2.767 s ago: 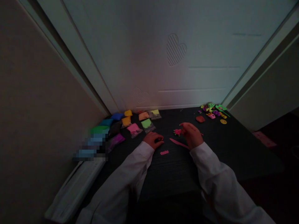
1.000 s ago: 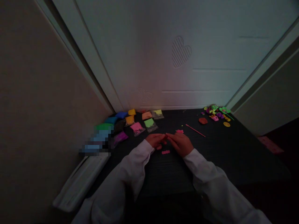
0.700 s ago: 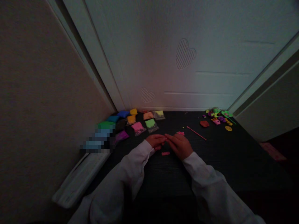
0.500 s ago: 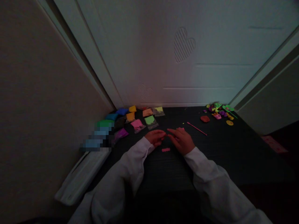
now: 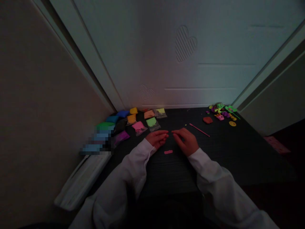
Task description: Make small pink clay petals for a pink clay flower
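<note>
Both pale sleeves (image 5: 119,178) are cut off by the frame's bottom, and the near edge of the dark worktop (image 5: 228,152) fades into shadow. A long white box (image 5: 83,181) lies along the left; blurred squares cover the items behind it. Pink strip (image 5: 168,152): flat on the worktop, just nearer me than the gap between the hands, long axis running left to right, wavy edges. My left hand (image 5: 157,138) is drawn in narrow, fingers pointing right; my right hand (image 5: 187,141) faces it, thumb and forefinger tips close together, with a small gap between the two hands. In this dim light I cannot tell whether either pinches a scrap. Bare surface stretches from the right sleeve to the worktop's right edge. Beyond the right hand, a thin pink stick (image 5: 199,129) slants from far left to near right. Farther: a reddish lump (image 5: 207,120), a pink pouch (image 5: 139,127) and green pouch (image 5: 152,123), then a jumble of coloured pieces (image 5: 219,117) overlapping near the white panel (image 5: 154,47).
</note>
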`<state>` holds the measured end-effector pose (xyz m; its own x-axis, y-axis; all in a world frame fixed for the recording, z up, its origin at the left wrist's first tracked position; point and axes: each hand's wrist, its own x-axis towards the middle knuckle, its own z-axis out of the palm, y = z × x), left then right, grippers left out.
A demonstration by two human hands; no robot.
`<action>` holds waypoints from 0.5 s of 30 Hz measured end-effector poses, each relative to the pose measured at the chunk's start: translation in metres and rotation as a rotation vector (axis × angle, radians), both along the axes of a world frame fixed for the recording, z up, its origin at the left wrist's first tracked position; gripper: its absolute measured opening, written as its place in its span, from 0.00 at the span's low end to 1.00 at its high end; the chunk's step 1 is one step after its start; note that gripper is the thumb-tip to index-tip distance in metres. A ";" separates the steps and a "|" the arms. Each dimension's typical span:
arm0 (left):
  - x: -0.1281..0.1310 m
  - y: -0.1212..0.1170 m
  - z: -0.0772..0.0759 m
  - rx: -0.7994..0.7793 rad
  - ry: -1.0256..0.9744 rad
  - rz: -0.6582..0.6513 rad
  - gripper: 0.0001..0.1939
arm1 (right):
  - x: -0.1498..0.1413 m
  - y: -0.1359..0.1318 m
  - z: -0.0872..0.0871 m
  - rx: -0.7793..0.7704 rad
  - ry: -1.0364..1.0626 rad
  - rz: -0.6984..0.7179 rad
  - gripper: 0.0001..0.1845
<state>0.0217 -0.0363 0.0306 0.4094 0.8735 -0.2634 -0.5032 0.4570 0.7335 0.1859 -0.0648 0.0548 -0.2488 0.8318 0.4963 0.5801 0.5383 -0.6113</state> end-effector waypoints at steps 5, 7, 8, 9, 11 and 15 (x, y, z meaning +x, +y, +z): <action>0.000 0.001 0.000 0.002 -0.006 0.001 0.09 | 0.001 0.000 0.001 -0.007 0.022 -0.009 0.12; 0.001 0.001 0.001 0.005 -0.014 -0.001 0.10 | 0.002 0.001 0.000 -0.006 0.032 -0.011 0.12; 0.001 0.001 0.001 0.008 -0.018 0.000 0.10 | 0.002 0.001 0.000 -0.005 0.037 -0.011 0.12; 0.001 0.001 0.002 0.012 -0.022 0.000 0.10 | 0.002 0.001 -0.001 -0.007 0.040 -0.011 0.12; 0.001 0.001 0.003 0.021 -0.031 0.002 0.10 | 0.002 0.001 -0.001 -0.010 0.046 -0.010 0.12; 0.001 0.001 0.004 0.044 -0.048 0.002 0.12 | 0.001 0.001 -0.001 -0.017 0.043 -0.009 0.12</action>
